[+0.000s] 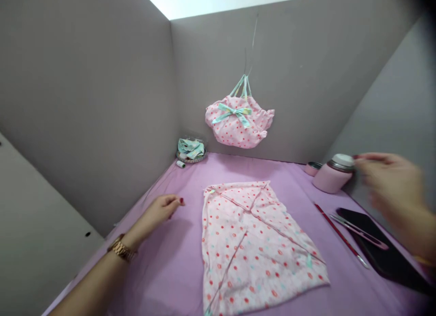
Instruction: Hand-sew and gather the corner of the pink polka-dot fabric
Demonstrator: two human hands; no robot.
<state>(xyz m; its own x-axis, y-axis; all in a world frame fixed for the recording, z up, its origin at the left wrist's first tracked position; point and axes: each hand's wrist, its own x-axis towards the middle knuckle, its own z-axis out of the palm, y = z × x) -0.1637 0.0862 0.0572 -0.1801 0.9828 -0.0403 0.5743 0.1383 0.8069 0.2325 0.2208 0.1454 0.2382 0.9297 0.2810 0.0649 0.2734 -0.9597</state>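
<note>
My left hand (163, 208), a gold watch on its wrist, hovers above the purple cloth left of the fabric piece; its fingers are curled together and nothing shows in them. Blurred by motion, my right hand (395, 182) is raised beside the white top of a pink jar (329, 177). Its thumb and finger look pinched; anything between them is too small or blurred to make out. A pink dotted fabric piece (259, 257) lies flat between the hands, with diagonal seam lines and small mint bits near its corners.
A pink dotted bag with a mint bow (238, 120) hangs on the grey back wall (211, 57). A basket with mint fabric (191, 148) and a small spool (180, 163) stand back left. At right lie a red pen-like tool (335, 229), pink-handled tweezers (364, 234) and a black phone (384, 257).
</note>
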